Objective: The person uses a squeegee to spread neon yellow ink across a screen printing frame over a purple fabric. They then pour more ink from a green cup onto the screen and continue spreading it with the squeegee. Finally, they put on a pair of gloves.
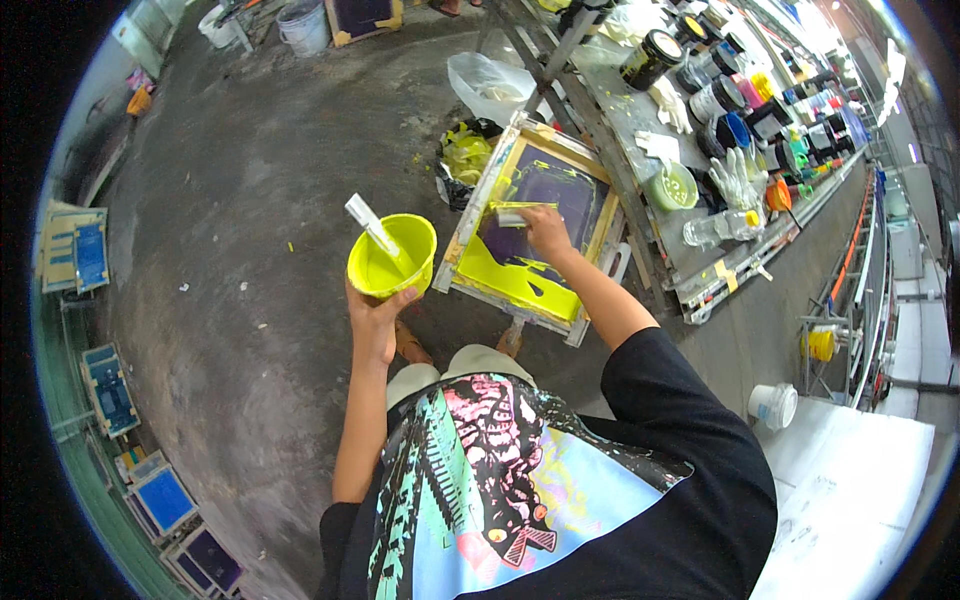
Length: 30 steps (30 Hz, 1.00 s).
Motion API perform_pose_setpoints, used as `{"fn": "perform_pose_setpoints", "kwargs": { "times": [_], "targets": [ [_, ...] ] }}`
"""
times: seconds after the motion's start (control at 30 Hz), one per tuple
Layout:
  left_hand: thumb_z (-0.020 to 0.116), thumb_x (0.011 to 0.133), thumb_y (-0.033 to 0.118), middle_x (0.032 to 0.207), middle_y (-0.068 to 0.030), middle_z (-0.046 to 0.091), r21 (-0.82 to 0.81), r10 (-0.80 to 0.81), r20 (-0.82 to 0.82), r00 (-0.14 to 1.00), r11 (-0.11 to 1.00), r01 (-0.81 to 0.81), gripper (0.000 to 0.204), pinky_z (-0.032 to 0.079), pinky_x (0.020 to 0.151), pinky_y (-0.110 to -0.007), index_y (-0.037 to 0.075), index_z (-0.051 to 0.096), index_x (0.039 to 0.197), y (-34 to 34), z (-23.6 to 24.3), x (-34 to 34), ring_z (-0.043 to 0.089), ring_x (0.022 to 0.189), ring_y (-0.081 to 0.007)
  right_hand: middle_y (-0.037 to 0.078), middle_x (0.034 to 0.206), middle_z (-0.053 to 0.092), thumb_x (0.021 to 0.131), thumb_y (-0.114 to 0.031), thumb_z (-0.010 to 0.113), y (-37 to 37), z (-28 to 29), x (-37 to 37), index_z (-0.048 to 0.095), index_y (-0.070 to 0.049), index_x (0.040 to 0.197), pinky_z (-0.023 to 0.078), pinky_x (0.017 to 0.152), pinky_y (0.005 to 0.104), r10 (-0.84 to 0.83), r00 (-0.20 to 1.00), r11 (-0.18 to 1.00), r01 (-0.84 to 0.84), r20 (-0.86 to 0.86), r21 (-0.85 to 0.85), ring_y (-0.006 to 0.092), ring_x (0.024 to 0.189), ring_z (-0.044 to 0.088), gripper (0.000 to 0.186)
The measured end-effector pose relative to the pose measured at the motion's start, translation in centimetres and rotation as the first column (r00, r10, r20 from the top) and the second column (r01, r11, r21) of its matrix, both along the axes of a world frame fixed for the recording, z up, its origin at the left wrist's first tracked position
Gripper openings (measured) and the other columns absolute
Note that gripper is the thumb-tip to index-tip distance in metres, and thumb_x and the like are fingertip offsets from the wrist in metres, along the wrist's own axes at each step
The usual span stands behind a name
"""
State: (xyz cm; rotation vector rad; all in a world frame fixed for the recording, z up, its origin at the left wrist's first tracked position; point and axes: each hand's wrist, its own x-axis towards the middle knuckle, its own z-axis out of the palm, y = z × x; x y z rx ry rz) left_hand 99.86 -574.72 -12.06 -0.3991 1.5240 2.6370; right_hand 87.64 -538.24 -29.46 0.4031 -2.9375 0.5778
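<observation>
My left hand (380,315) grips a yellow cup (390,280) of fluorescent yellow ink, with a white-handled stirrer (368,222) leaning in it. My right hand (547,232) holds a flat scraper (508,216) smeared with yellow, on a screen printing frame (463,238) propped against the bench. The screen's dark purple mesh shows yellow streaks, with a thick band of yellow ink (500,280) across its lower part. Just left of the frame is a black bag (462,155) holding yellow-stained material, and a clear plastic bag (485,80) lies above that.
A long bench (630,100) at upper right carries several ink jars, gloves (730,180), a green bowl (672,188) and a plastic bottle. Framed screens (75,245) stand along the left wall. White buckets (772,405) sit on both sides. Another person's feet show at the top.
</observation>
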Motion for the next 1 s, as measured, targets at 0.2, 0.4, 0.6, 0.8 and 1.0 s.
{"fn": "perform_pose_setpoints", "kwargs": {
  "times": [0.2,0.4,0.6,0.8,1.0],
  "targets": [
    [0.087,0.074,-0.005,0.135,-0.0057,0.058,0.022,-0.132,-0.092,0.987,0.991,0.134,0.081,0.053,0.106,-0.039,0.012,0.046,0.142,2.5,0.8,-2.6,0.059,0.126,-0.0229,0.01,0.113,0.073,0.084,-0.001,0.058,3.2,2.2,5.5,0.073,-0.012,0.115,0.049,0.097,0.0454,0.229,0.97,0.966,-0.236,0.084,0.101,0.0328,0.11,0.064,0.036],
    [0.086,0.073,-0.007,0.132,-0.0049,0.059,0.04,-0.141,-0.106,0.984,0.988,0.146,0.08,0.053,0.106,-0.041,0.012,0.047,0.14,2.6,-0.5,-2.9,0.059,0.127,-0.0227,0.009,0.112,0.073,0.083,-0.007,0.064,4.8,4.2,8.9,0.073,-0.013,0.114,0.049,0.093,0.0453,0.173,0.954,0.966,-0.213,0.245,0.145,0.0322,0.109,0.065,0.033],
    [0.084,0.074,-0.009,0.137,-0.0082,0.057,0.06,-0.138,-0.065,0.988,0.988,0.142,0.082,0.053,0.107,-0.042,0.011,0.044,0.143,2.2,-1.4,-2.2,0.059,0.127,-0.0247,0.01,0.103,0.073,0.081,-0.005,0.065,0.9,4.7,4.5,0.075,-0.011,0.109,0.05,0.089,0.0467,0.192,0.98,0.981,-0.192,0.042,-0.02,0.0339,0.103,0.066,0.031],
    [0.084,0.074,-0.008,0.139,-0.0089,0.055,-0.042,-0.055,-0.012,0.998,0.998,0.055,0.083,0.059,0.101,-0.043,0.011,0.043,0.144,0.2,-1.4,0.1,0.059,0.127,-0.0256,0.007,0.105,0.073,0.085,-0.007,0.064,-2.5,3.8,1.0,0.075,-0.014,0.11,0.049,0.094,0.0436,0.494,0.869,0.867,-0.494,0.014,0.061,0.0289,0.105,0.066,0.028],
    [0.082,0.077,-0.008,0.138,-0.0097,0.054,-0.003,0.032,0.01,0.999,0.999,-0.032,0.08,0.062,0.095,-0.045,0.012,0.044,0.144,-0.9,-1.5,2.0,0.06,0.125,-0.0275,0.005,0.115,0.071,0.086,-0.009,0.063,-3.8,2.8,0.1,0.074,-0.014,0.111,0.044,0.103,0.0427,0.667,0.737,0.724,-0.676,0.11,0.135,0.0267,0.116,0.062,0.027]
  ]
}}
